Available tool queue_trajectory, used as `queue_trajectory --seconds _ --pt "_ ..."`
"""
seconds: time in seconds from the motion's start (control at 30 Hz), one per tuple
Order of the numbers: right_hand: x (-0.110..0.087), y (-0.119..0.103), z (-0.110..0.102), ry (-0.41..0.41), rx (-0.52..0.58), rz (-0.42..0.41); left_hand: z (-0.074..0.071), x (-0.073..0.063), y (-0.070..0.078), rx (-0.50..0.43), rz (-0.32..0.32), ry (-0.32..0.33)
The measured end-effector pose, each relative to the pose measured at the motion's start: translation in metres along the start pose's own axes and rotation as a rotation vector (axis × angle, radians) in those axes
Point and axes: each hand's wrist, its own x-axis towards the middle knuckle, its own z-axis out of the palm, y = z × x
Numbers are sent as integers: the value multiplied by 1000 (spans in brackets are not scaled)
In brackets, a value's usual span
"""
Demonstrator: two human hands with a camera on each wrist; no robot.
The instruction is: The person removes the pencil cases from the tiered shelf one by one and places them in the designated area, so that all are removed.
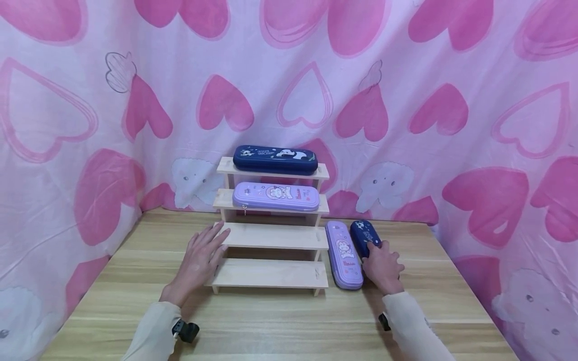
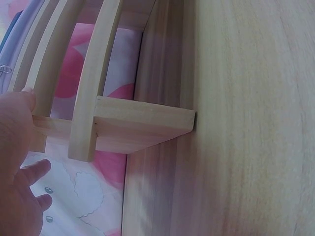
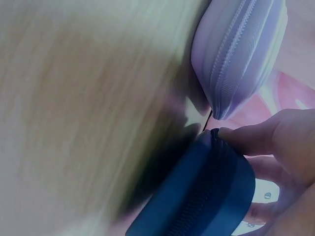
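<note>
My right hand (image 1: 384, 265) grips a navy zip pencil case (image 1: 364, 233) at the stand's right, thumb on one side and fingers on the other. In the right wrist view its zipped end (image 3: 197, 196) faces the camera, and the far end is out of frame. Right beside it on the table lies a lilac pencil case (image 1: 344, 255) with a cartoon print. My left hand (image 1: 200, 255) rests at the left end of a wooden step stand (image 1: 271, 275), fingers loosely extended. In the left wrist view its thumb touches a shelf edge.
On the stand's top shelf lies another navy pencil case (image 1: 275, 159) with a panda print. Another lilac case (image 1: 276, 196) is on the shelf below it. The two lower shelves are bare wood. A pink heart-patterned curtain (image 1: 289, 100) hangs behind the wooden table (image 1: 271, 326).
</note>
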Motion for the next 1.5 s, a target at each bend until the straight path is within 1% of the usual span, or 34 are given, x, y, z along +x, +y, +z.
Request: queue_trajectory --seconds 0.27,0.5,0.77,1.0,1.23,1.37,1.5 --pt "-2 -2 0 -19 6 0 0 0 1 0 -4 3" --pt "-3 -2 0 -13 6 -19 0 1 1 -2 -9 -3" --pt "-1 -1 4 -14 -6 -20 1 0 1 -15 5 14" --pt "-1 0 4 -9 -10 -27 0 0 1 -11 -15 -6" --pt "-2 -1 3 -10 -24 -25 1 0 2 -2 -2 14" --pt "-2 0 2 -20 -23 -26 0 0 2 -1 -10 3" --pt "-4 0 0 -7 -17 -38 -1 0 3 -3 -15 -5"
